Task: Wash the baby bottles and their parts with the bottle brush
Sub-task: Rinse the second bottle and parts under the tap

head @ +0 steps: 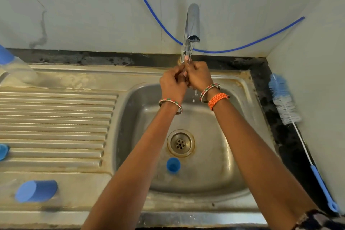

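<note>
A blue cap (36,191) lies on its side on the draining surface (56,117), long axis running left-right. Another blue cap (173,165) sits in the sink (214,155) near the drain. Both arms reach forward; left hand (172,83) and right hand (198,76) curl together under the tap (192,24), pinching something small; what, I cannot tell. The bottle brush (285,99) lies far right, bristles pointing away.

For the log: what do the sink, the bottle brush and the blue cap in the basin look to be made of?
Sink: likely stainless steel, a dull brushed grey sheen with brownish stains round the drain.
Bottle brush: white and blue bristles, probably nylon, on a thin white stem with a blue, seemingly plastic handle.
Blue cap: opaque, matte, evenly coloured; looks like plastic.
</note>
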Demonstrator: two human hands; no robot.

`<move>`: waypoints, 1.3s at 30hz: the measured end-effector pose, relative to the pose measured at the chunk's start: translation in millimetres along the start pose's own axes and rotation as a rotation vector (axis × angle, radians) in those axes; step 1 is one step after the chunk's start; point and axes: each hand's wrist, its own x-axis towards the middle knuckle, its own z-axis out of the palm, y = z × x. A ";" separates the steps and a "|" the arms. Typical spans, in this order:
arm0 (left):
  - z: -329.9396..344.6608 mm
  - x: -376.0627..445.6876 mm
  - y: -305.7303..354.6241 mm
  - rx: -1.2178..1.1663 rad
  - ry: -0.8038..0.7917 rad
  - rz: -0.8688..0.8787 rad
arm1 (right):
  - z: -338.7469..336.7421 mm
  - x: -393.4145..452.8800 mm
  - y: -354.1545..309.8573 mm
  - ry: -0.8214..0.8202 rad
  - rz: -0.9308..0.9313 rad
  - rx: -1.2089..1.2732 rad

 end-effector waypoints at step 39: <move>-12.8 19.8 5.8 -0.844 -0.344 -0.709 | -22.5 -23.3 -2.4 0.005 -0.367 -0.138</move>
